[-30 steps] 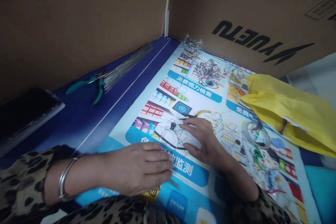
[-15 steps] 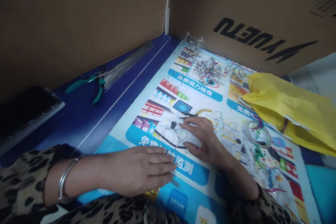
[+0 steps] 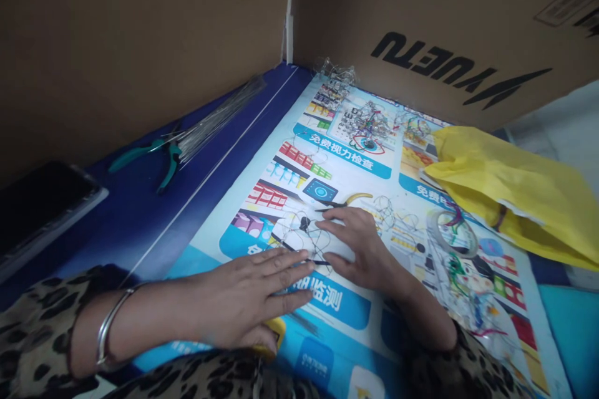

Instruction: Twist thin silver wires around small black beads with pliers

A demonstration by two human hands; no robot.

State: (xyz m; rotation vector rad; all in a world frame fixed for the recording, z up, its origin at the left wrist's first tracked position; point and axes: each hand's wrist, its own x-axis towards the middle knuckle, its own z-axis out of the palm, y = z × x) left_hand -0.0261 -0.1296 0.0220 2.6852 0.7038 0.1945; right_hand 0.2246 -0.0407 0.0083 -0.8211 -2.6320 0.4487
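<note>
My left hand lies flat on the printed poster, fingers stretched out toward a bent wire shape with a black bead. My right hand rests flat just right of that wire shape, fingertips touching its thin loops. A silver bangle circles my left wrist, and leopard-print sleeves cover both forearms. Just beyond my right fingers lies a pair of yellow-handled pliers. Neither hand grips anything.
Teal-handled pliers and a bundle of straight wires lie at the left by a cardboard wall. A dark phone sits far left. A yellow bag, a tape roll and several wire-and-bead pieces lie to the right and back.
My left hand has slid forward and its fingers have spread toward the wire shape. The right hand has barely moved. The view has shifted slightly.
</note>
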